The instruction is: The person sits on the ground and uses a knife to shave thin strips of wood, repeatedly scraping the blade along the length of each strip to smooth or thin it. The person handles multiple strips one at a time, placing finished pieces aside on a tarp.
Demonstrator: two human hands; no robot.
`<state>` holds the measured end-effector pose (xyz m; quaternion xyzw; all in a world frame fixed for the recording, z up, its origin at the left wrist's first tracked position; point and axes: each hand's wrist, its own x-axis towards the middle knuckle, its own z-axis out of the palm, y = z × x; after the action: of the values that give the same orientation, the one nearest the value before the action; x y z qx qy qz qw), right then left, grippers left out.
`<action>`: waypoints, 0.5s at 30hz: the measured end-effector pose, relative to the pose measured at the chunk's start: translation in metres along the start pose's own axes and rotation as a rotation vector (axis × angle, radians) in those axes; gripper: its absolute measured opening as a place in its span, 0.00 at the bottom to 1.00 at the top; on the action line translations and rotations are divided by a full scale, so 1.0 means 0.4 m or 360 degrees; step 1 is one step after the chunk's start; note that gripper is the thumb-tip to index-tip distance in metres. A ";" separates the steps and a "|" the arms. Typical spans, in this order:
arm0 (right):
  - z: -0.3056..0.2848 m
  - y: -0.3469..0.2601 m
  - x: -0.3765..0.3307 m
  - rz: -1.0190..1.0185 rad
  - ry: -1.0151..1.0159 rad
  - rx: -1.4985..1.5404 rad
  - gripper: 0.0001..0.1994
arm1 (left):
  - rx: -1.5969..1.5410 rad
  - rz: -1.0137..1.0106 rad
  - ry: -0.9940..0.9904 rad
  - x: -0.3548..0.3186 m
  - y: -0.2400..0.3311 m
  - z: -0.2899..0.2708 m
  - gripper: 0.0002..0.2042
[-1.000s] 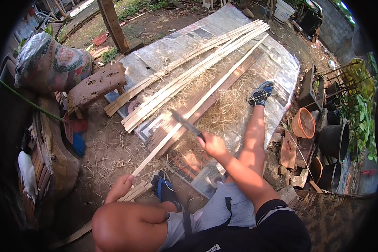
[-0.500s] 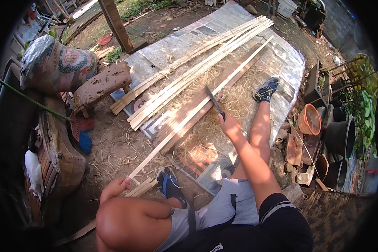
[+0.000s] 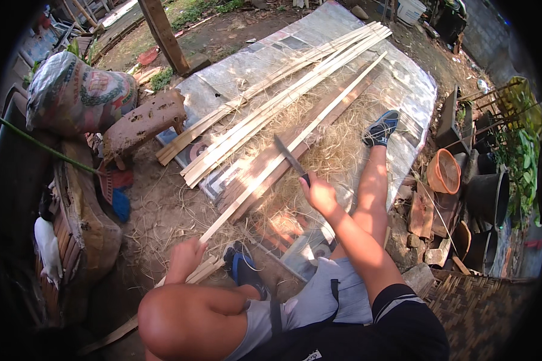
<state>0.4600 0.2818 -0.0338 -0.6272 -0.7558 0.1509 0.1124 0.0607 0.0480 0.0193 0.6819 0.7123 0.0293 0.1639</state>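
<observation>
A long pale strip of split wood or bamboo (image 3: 325, 122) lies slantwise over a brown plank (image 3: 262, 161), its near end in the closed fingers of my left hand (image 3: 185, 259). My right hand (image 3: 320, 195) grips the dark handle of a knife (image 3: 290, 156). The blade crosses the strip about midway along and seems to rest on it. Thin curled shavings (image 3: 337, 153) lie around the plank, thickest to its right. Left of the plank, a bundle of similar pale strips (image 3: 283, 102) is spread lengthwise on a grey printed sheet (image 3: 403, 81).
My shoes (image 3: 380, 127) are on the sheet and the ground beside the plank. More strips (image 3: 205, 271) lie by my left foot. A stuffed sack (image 3: 81, 93), a brown log-like block (image 3: 144, 126) and a white cat-like animal (image 3: 47, 246) are at left. An orange pot (image 3: 444, 171) stands right.
The knife and my right hand have come down the strip toward me and slightly left. My left hand has shifted up and right along the strip's near end.
</observation>
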 end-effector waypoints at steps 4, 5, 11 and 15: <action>-0.005 -0.236 -0.265 -0.0897 -0.0567 0.0162 0.21 | -0.0006 -0.0302 0.0053 0.027 0.040 0.056 0.18; -0.007 -0.225 -0.248 -0.0834 -0.0495 0.0158 0.21 | -0.0023 -0.0289 0.0023 0.022 0.035 0.056 0.18; 0.015 -0.181 -0.189 -0.0735 0.0007 0.0172 0.19 | -0.0077 -0.0243 -0.0034 0.012 0.030 0.047 0.18; -0.043 -0.120 -0.106 -0.0668 -0.0033 0.0014 0.19 | -0.0075 -0.0343 -0.0080 -0.079 -0.010 0.005 0.19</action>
<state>0.4302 0.2336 0.0008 -0.4540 -0.8702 0.1340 0.1364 0.0577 0.0166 0.0225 0.5980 0.7762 0.0111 0.1998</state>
